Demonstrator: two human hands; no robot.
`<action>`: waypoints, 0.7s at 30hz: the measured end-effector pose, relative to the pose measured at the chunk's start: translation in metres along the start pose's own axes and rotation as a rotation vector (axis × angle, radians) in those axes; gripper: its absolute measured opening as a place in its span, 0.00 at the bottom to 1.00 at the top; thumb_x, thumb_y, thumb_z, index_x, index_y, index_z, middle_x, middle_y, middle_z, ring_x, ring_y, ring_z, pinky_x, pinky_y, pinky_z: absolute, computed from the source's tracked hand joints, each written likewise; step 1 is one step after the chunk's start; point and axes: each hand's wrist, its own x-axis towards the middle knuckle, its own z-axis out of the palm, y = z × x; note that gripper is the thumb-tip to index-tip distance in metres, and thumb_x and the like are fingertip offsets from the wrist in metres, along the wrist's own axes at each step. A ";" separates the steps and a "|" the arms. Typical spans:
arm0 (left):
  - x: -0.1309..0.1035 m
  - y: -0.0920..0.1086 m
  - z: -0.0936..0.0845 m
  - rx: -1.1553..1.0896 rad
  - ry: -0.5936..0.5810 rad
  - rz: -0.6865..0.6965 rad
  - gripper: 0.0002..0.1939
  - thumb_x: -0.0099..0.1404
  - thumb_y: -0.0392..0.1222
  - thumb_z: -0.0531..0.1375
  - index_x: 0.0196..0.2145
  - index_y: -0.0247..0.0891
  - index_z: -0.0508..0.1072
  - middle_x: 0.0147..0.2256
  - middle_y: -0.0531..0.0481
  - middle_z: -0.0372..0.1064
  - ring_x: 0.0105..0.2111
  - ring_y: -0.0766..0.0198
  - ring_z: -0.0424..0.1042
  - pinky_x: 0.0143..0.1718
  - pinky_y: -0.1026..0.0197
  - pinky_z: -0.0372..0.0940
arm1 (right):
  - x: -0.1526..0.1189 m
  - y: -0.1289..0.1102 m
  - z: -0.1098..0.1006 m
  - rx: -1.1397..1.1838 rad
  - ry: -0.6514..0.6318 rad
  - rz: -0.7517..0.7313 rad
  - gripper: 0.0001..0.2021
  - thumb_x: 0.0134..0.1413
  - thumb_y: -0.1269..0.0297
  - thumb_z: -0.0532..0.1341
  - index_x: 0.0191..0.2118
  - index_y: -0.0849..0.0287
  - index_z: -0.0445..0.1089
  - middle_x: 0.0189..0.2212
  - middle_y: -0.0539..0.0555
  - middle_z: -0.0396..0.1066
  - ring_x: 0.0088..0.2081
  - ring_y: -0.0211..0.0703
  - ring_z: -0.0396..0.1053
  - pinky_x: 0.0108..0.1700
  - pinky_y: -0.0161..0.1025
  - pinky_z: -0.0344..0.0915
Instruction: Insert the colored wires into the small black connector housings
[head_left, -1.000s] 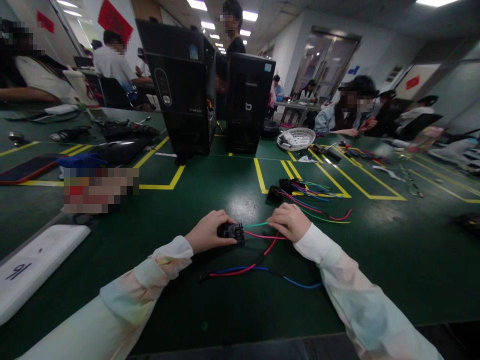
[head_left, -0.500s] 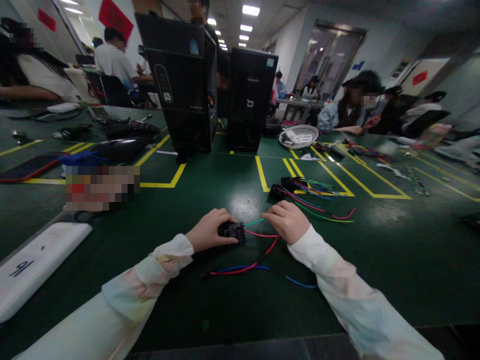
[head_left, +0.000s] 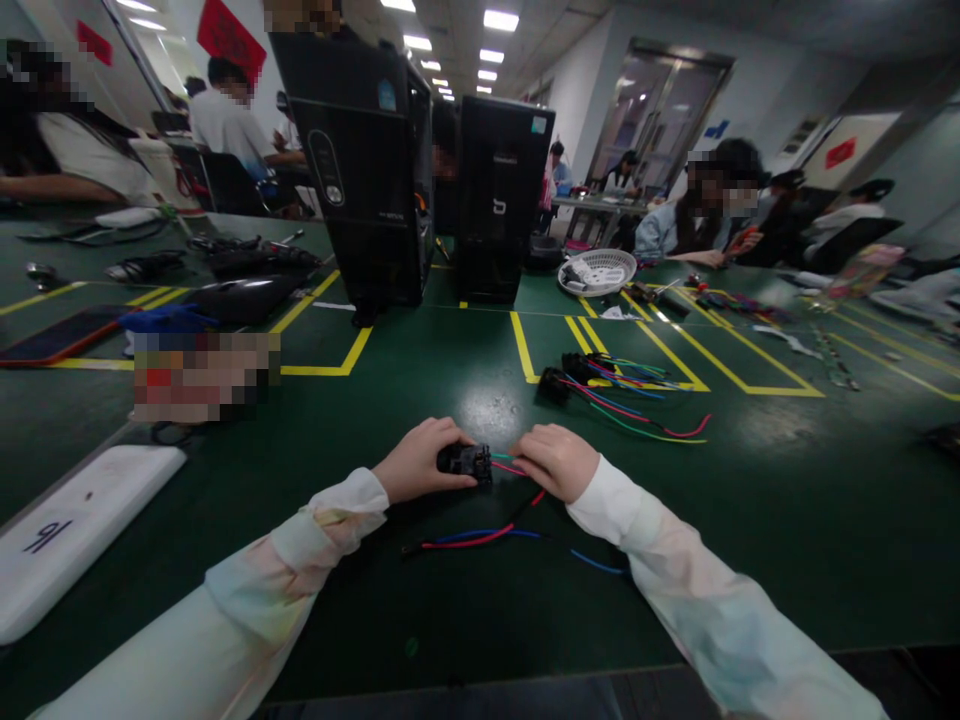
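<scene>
A black connector block (head_left: 469,461) is gripped between the thumb and fingers of my left hand (head_left: 420,462), its slotted end facing right. A green wire (head_left: 501,456) and a red wire (head_left: 508,467) run out of that end. My right hand (head_left: 556,462) is close beside it, fingertips pinched on the green wire; the contact itself is partly hidden. The red wire passes under this hand. Below both hands, a red and blue wire pair (head_left: 476,540) lies on the green table (head_left: 337,610), with a dark tip at its left end.
Black connectors with coloured wires (head_left: 555,384) lie beyond my right hand. Two black computer towers (head_left: 367,190) stand at the back. A white basket (head_left: 598,272) holds small parts. On the left is a white case (head_left: 82,535). Several people sit around the room.
My right hand has moved left and slightly down, nearer to the connector, leaving a shorter piece of green wire showing. My left hand keeps its hold in the same place.
</scene>
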 end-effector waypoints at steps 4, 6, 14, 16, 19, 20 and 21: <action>0.000 -0.001 0.000 -0.003 -0.025 0.026 0.23 0.52 0.55 0.62 0.43 0.43 0.69 0.39 0.50 0.63 0.39 0.58 0.62 0.40 0.58 0.56 | 0.000 0.005 -0.004 -0.068 -0.001 0.025 0.11 0.59 0.61 0.51 0.34 0.58 0.67 0.29 0.52 0.68 0.33 0.40 0.59 0.35 0.36 0.50; 0.000 -0.001 0.001 0.000 -0.021 0.022 0.23 0.52 0.56 0.61 0.43 0.43 0.69 0.39 0.50 0.64 0.39 0.58 0.62 0.40 0.58 0.56 | 0.001 0.007 -0.004 -0.113 0.011 0.067 0.12 0.59 0.59 0.51 0.33 0.57 0.68 0.30 0.52 0.67 0.35 0.40 0.58 0.36 0.37 0.48; 0.000 -0.001 0.003 0.011 0.051 0.000 0.22 0.51 0.56 0.62 0.40 0.41 0.69 0.37 0.50 0.64 0.38 0.59 0.63 0.40 0.57 0.57 | 0.000 0.006 0.002 -0.066 -0.011 0.028 0.15 0.60 0.61 0.50 0.31 0.59 0.70 0.27 0.53 0.65 0.32 0.39 0.56 0.34 0.37 0.48; 0.000 -0.001 0.003 0.014 0.057 0.003 0.22 0.51 0.56 0.62 0.40 0.40 0.70 0.37 0.49 0.64 0.38 0.58 0.63 0.40 0.57 0.57 | 0.000 0.005 0.002 -0.033 -0.027 0.001 0.15 0.60 0.62 0.49 0.31 0.60 0.70 0.26 0.53 0.65 0.31 0.38 0.56 0.34 0.37 0.48; 0.001 -0.001 0.002 0.007 0.029 0.011 0.22 0.51 0.55 0.62 0.40 0.41 0.70 0.37 0.49 0.64 0.38 0.58 0.63 0.40 0.57 0.57 | -0.001 0.004 0.000 -0.065 -0.028 0.047 0.14 0.60 0.61 0.50 0.32 0.59 0.70 0.27 0.53 0.66 0.32 0.39 0.56 0.34 0.37 0.47; 0.001 0.000 0.002 0.005 0.017 0.015 0.22 0.51 0.55 0.62 0.40 0.41 0.70 0.38 0.49 0.64 0.38 0.58 0.63 0.40 0.57 0.57 | -0.001 0.004 -0.001 -0.087 -0.025 0.074 0.14 0.60 0.60 0.50 0.32 0.58 0.70 0.27 0.53 0.66 0.33 0.40 0.57 0.34 0.37 0.47; 0.001 0.000 0.002 0.004 0.008 0.019 0.22 0.51 0.55 0.62 0.41 0.41 0.70 0.38 0.49 0.64 0.39 0.58 0.63 0.40 0.58 0.57 | 0.000 0.005 -0.001 -0.108 -0.023 0.100 0.14 0.60 0.59 0.51 0.32 0.58 0.71 0.28 0.53 0.67 0.34 0.40 0.57 0.35 0.38 0.47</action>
